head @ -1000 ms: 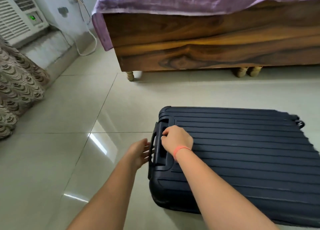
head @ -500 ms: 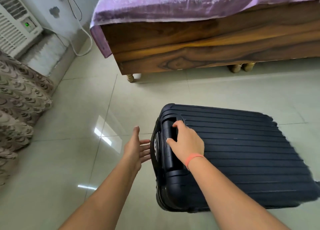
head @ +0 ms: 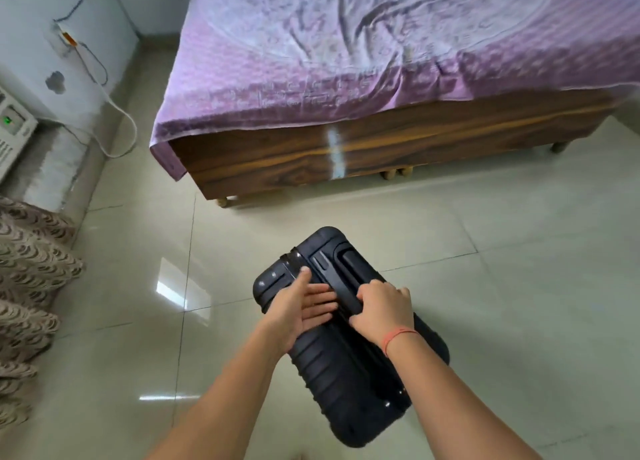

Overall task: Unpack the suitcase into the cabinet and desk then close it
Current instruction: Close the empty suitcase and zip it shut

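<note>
A closed dark navy ribbed hard-shell suitcase (head: 346, 383) stands upright on the tiled floor just in front of me, its top end facing the camera. My right hand (head: 382, 312), with an orange band at the wrist, grips the handle on the suitcase's top. My left hand (head: 301, 307) lies against the top left of the shell, with fingers straight and the thumb stretched up along the seam. No cabinet or desk is in view.
A wooden bed (head: 381, 151) with a purple sheet (head: 363, 50) stands behind the suitcase. On the left are a patterned curtain (head: 27, 286), a white appliance (head: 14, 130) by the wall and a white cable (head: 117, 127) trailing to the floor.
The suitcase has gone from lying flat to standing upright. My right hand kept hold of the top handle; my left hand moved from beside the case onto its shell. The view rose.
</note>
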Tool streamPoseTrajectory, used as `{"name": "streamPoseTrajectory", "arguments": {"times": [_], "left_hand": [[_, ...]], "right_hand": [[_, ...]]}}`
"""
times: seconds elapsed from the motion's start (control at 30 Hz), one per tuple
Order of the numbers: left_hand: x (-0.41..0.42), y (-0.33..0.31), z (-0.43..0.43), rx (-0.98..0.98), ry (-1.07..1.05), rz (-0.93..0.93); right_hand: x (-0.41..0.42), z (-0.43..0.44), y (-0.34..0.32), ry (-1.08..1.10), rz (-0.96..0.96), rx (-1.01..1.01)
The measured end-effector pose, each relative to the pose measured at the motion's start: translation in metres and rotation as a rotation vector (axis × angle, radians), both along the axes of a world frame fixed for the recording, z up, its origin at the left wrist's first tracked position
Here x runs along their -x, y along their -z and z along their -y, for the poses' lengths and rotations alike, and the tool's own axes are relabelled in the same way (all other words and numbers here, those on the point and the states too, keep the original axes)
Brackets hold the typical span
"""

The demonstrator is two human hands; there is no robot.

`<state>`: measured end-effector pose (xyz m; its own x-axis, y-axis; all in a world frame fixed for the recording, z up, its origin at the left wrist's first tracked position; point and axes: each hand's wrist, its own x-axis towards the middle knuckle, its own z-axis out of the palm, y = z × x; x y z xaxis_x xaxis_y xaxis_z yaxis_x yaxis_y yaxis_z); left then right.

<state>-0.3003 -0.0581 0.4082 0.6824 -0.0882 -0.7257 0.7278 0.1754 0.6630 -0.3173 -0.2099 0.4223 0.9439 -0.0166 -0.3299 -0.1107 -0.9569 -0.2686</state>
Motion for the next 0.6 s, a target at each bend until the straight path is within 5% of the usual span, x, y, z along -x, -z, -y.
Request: {"name": "streamPoseTrajectory", "arguments": {"times": [0.13, 0.6], "left_hand": [[-0.009, -0.005, 0.025, -0.317, -0.029, 0.152], [-0.040, -0.016, 0.019, -0.581, 0.538, 0.092]], "right_hand": [[-0.013, 0.034, -0.010, 0.208, -0.012, 0.050], [-0.035, 0.026, -0.005, 0.232, -0.134, -0.184]]}}
